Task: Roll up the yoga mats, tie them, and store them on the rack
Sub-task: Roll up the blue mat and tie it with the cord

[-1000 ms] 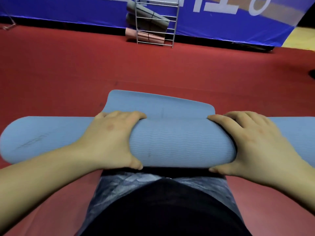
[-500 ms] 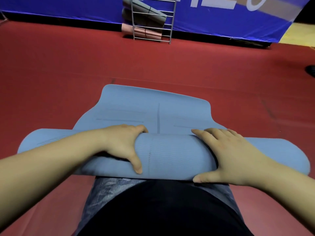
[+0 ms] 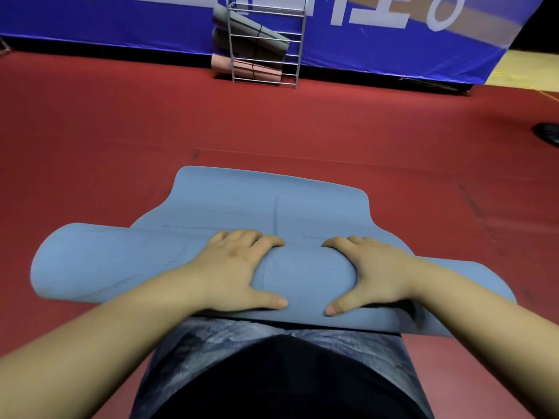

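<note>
A blue yoga mat [image 3: 305,276] lies on the red floor just in front of my knees, mostly rolled into a thick roll that runs left to right. A short flat stretch of it [image 3: 272,204] still lies unrolled beyond the roll. My left hand [image 3: 239,273] and my right hand [image 3: 372,273] press down on the middle of the roll, fingers over its far side, thumbs on the near side. A metal wire rack [image 3: 266,43] stands far ahead against the blue banner, with grey rolled mats [image 3: 251,34] and a pink rolled mat [image 3: 242,66] in it.
Red floor [image 3: 121,131] stretches between the mat and the rack. A blue banner [image 3: 378,49] closes off the back. A dark object [image 3: 547,137] sits at the right edge. My knees [image 3: 272,367] are right behind the roll.
My hands have moved closer together towards the middle of the roll. The view has shifted back, so the roll looks smaller and more flat mat shows beyond it.
</note>
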A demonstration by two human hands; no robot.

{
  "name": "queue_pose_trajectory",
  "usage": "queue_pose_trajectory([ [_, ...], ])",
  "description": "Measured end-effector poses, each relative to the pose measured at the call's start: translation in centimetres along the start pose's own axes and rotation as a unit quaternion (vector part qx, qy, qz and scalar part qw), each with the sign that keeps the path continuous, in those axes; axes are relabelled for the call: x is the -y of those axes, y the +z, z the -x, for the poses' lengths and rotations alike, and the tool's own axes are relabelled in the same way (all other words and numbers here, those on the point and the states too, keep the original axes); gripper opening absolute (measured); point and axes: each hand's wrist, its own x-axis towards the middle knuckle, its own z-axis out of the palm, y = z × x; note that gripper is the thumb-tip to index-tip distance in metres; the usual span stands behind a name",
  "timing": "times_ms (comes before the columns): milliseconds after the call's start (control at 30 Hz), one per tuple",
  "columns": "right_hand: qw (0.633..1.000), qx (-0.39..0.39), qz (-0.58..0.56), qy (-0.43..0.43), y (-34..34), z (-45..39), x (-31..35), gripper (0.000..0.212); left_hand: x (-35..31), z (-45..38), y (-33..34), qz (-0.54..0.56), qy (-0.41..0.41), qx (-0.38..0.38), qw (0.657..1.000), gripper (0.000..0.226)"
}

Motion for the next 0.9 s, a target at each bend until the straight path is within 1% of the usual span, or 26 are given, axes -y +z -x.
queue_pose_trajectory([
  [67,1.0,-0.022,0.008,-0.01,-0.6,-0.1,0.2,0.102,0.6,-0.9,0.0,0.022,-0.01,-0.005,1.0,0.103],
  [133,0.995,-0.083,0.045,-0.029,-0.5,0.5,0.8,0.103,1.0,-1.8,-0.5,0.047,-0.009,0.011,0.999,0.097],
  [200,0.989,-0.126,0.064,-0.046,0.6,1.0,1.7,0.1,1.3,-2.5,-0.9,0.062,-0.01,0.032,0.998,0.086],
  [267,0.983,-0.161,0.067,-0.049,2.4,0.8,2.4,0.095,1.7,-3.4,-1.1,0.075,-0.011,0.044,0.996,0.075],
  [333,0.98,-0.189,0.048,-0.036,3.2,-0.1,2.2,0.094,2.3,-4.3,-1.2,0.09,-0.015,0.051,0.995,0.07],
  [400,0.986,-0.161,0.032,-0.036,2.6,-1.0,1.7,0.097,2.8,-5.0,-1.3,0.11,-0.026,0.059,0.992,0.072],
  [433,0.99,-0.135,0.022,-0.036,2.0,-1.4,1.5,0.096,3.1,-5.3,-1.4,0.115,-0.026,0.05,0.992,0.074],
  [467,0.993,-0.112,0.01,-0.039,1.5,-1.9,1.2,0.094,3.2,-5.3,-1.4,0.114,-0.022,0.024,0.993,0.076],
  [533,0.997,-0.067,-0.019,-0.032,0.2,-3.1,0.5,0.09,3.2,-5.3,-1.2,0.085,0.001,-0.086,0.993,0.083],
  [567,0.998,-0.045,-0.035,-0.028,-0.5,-3.7,0.2,0.089,2.9,-5.0,-0.8,0.073,0.011,-0.141,0.987,0.084],
  [600,0.998,-0.025,-0.053,-0.023,-1.1,-4.4,-0.2,0.088,2.5,-4.7,-0.2,0.073,0.017,-0.176,0.981,0.082],
  [700,0.99,0.03,-0.135,-0.008,-2.2,-6.2,-0.8,0.085,1.7,-4.3,2.2,0.065,0.026,-0.236,0.969,0.072],
  [767,0.985,0.042,-0.168,0.008,-2.7,-6.6,-0.8,0.085,2.2,-4.9,2.6,0.073,0.014,-0.245,0.967,0.072],
  [800,0.988,0.017,-0.152,0.003,-2.8,-6.6,-0.8,0.086,2.5,-5.3,2.2,0.084,0.007,-0.232,0.969,0.075],
  [833,0.993,-0.032,-0.11,-0.008,-2.7,-6.3,-0.7,0.087,2.7,-5.8,1.8,0.093,0.002,-0.216,0.972,0.078],
  [900,0.986,-0.164,-0.019,-0.03,-1.7,-5.3,-0.4,0.089,3.2,-6.7,1.2,0.095,0.0,-0.193,0.977,0.082],
])
